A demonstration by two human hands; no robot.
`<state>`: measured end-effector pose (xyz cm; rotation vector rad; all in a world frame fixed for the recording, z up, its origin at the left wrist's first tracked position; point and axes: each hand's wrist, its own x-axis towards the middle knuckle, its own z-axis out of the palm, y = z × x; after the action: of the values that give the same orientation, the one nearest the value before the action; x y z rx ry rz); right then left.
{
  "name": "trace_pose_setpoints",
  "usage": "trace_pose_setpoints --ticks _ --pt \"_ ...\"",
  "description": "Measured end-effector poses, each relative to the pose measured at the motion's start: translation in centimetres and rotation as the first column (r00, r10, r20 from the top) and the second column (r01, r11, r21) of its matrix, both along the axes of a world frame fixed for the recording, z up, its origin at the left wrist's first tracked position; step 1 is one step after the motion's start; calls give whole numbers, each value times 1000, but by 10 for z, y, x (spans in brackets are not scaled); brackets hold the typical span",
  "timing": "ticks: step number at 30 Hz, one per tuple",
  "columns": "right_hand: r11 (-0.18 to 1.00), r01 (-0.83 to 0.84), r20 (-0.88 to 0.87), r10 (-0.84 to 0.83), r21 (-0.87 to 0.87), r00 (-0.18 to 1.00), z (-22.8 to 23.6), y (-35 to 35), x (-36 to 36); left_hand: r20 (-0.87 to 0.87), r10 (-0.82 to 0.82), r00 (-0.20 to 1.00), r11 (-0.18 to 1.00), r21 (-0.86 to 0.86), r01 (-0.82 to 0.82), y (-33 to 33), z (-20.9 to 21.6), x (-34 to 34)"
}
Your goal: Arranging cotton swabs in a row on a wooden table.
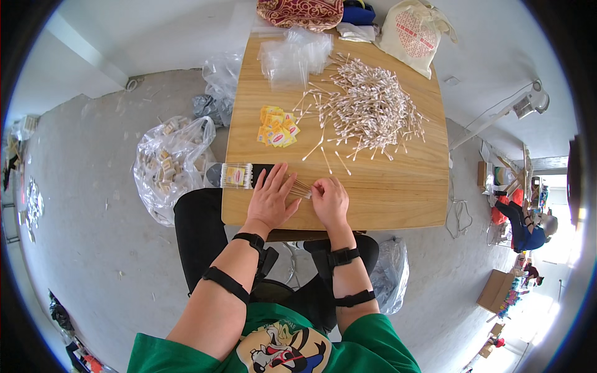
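Note:
My left hand (272, 194) lies flat near the table's front edge, fingers stretched, over a dark flat strip (260, 169) and beside a few cotton swabs (301, 188). Those swabs run between my hands, and my right hand (329, 200) has its fingers closed on their right ends. How many it holds is hidden. Left of my left hand, a small clear packet of cotton swabs (237, 176) with a yellow card inside rests at the table's left edge. A large loose heap of cotton swabs (373, 105) spreads beyond my right hand, a few lying apart toward me.
Yellow printed cards (278, 127) lie in a small pile on the wooden table (398, 193). Behind them are clear plastic bags (295, 57). A cloth drawstring bag (413, 34) sits at the far right corner. A big clear sack of packets (171, 165) stands on the floor at left.

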<state>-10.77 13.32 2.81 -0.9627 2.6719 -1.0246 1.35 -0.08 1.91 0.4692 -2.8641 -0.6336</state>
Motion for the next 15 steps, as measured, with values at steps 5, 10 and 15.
trace_pose_setpoints --ticks 5,10,15 --pt "991 125 37 -123 -37 992 -3 -2 -5 -13 5 1000 1000 22 -5 0 -1 0" --pt "978 201 -162 -189 59 968 -5 -5 -30 -18 8 1000 1000 31 -8 1 0 0" --pt "981 154 -213 -126 120 969 -10 2 -20 -3 21 1000 998 52 -21 0 -1 1"
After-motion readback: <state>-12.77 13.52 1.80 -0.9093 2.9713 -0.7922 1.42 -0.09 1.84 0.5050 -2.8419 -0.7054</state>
